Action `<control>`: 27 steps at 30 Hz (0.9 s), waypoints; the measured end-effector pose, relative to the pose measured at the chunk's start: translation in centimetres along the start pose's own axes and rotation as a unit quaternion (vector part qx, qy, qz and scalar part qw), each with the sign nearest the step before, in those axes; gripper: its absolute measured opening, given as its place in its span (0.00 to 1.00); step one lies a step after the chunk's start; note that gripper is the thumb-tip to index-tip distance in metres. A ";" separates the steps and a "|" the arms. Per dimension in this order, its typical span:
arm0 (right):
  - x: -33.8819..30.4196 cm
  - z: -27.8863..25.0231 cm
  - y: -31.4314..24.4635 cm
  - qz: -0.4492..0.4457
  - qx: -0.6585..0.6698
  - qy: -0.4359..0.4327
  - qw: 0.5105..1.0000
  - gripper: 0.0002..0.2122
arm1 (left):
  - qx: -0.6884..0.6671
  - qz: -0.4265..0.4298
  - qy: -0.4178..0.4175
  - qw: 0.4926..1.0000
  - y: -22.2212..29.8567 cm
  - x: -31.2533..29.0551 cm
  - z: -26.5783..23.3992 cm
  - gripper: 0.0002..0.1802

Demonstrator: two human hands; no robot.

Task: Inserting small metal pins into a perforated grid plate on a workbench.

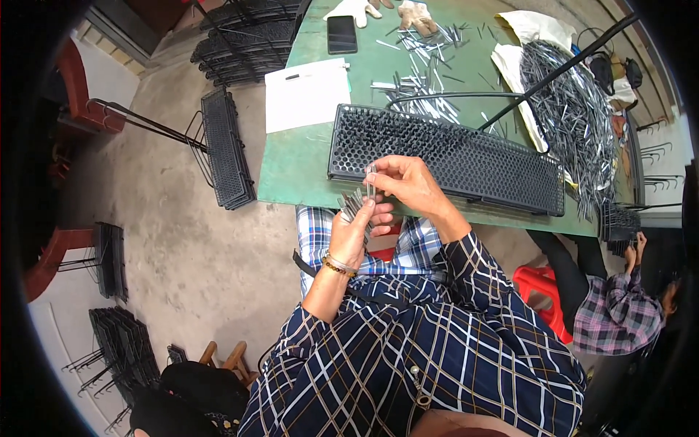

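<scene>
My left hand is closed round a bunch of thin grey metal strips, just off the table's near edge. Beside its thumb, my right hand pinches a single shiny strip between thumb and fingers. Both hands are at the near left part of a long black rack full of small round holes. Dark tips fill many holes in its left part; the right part looks mostly bare. The rack lies on the green table, its long black handle reaching to the upper right.
Loose strips are scattered behind the rack, and a large heap lies on white sacking at right. A paper sheet, phone and gloves lie far left. Stacked racks stand on the floor. A co-worker sits at right by a red stool.
</scene>
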State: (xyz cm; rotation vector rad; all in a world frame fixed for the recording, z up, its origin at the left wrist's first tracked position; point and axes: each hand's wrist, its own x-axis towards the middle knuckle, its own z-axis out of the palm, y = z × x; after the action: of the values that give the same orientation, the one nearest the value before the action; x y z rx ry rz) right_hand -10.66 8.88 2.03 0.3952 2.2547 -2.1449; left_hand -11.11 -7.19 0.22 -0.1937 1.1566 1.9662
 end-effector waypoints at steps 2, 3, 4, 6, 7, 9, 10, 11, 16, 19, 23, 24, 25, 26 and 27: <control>-0.1 0.0 -0.5 0.012 0.014 -0.013 1.000 0.08 | 0.007 0.006 -0.006 1.000 -0.1 0.1 -0.2 0.16; -0.1 0.0 -0.6 0.012 0.013 -0.013 1.000 0.08 | 0.006 0.006 -0.006 1.000 -0.2 0.1 -0.1 0.16; 0.0 -0.1 -0.7 0.000 0.020 0.000 1.000 0.08 | 0.008 0.006 0.001 1.000 -0.2 0.0 0.0 0.16; 0.5 -0.3 -1.1 -0.030 0.046 0.032 0.998 0.07 | 0.010 0.007 0.009 1.000 -0.3 0.0 0.0 0.17; 0.9 -0.4 -1.6 -0.061 0.037 0.048 0.996 0.07 | 0.002 0.001 -0.004 1.000 -0.3 0.2 -0.2 0.17; 1.6 -0.2 -1.9 -0.109 0.003 0.088 0.990 0.08 | -0.006 -0.004 -0.016 1.000 -0.4 0.2 -0.3 0.18; 2.1 0.0 -1.7 -0.110 0.003 0.089 0.990 0.08 | -0.010 -0.018 -0.019 1.000 -0.5 0.2 -0.2 0.18; 2.5 0.2 -1.4 -0.143 -0.055 0.120 0.981 0.08 | -0.014 -0.032 -0.023 0.999 -0.5 0.2 -0.1 0.18; 3.9 1.1 -0.5 -0.263 -0.247 0.192 0.913 0.07 | -0.037 -0.044 -0.024 0.998 -0.3 0.1 0.2 0.20; 4.4 1.3 0.2 -0.280 -0.262 0.204 0.901 0.06 | -0.041 -0.049 -0.027 0.998 -0.5 0.0 0.1 0.21; 4.2 1.5 0.0 -0.289 -0.289 0.210 0.888 0.07 | -0.048 -0.054 -0.027 0.997 -0.6 0.1 0.3 0.21; 4.1 1.5 0.0 -0.288 -0.289 0.211 0.888 0.07 | -0.048 -0.055 -0.028 0.997 -0.6 0.1 0.3 0.21; 4.1 1.7 0.1 -0.288 -0.287 0.204 0.891 0.07 | -0.047 -0.057 -0.033 0.997 -0.6 0.1 0.2 0.21; 4.2 1.8 0.1 -0.289 -0.284 0.196 0.893 0.07 | -0.045 -0.059 -0.038 0.997 -0.7 0.2 0.2 0.21; 4.3 1.9 0.2 -0.289 -0.283 0.195 0.893 0.07 | -0.046 -0.059 -0.037 0.997 -0.7 0.2 0.1 0.21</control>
State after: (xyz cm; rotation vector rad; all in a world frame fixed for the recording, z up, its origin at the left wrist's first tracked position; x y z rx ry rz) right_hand -15.14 7.74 0.96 0.1482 3.4317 -1.5067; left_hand -10.74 -6.83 -0.30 -0.2302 0.9863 1.9073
